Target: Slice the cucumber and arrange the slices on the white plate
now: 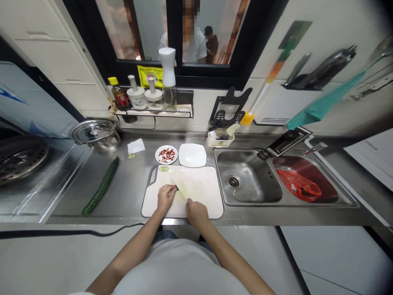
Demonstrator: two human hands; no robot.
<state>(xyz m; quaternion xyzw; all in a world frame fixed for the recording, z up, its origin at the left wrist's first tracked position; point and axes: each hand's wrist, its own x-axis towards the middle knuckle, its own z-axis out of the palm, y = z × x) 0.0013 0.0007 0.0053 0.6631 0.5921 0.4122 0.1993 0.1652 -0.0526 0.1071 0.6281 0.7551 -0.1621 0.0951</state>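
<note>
Gripping the knife, the right hand hides its handle.

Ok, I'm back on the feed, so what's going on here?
Someone is working with a knife at the board. The right hand grips its handle; the left hand has its fingertips close to the blade, though what they pinch is too small to tell. A few green slices lie at the board's far left corner. A whole cucumber lies left of the board.
</note>
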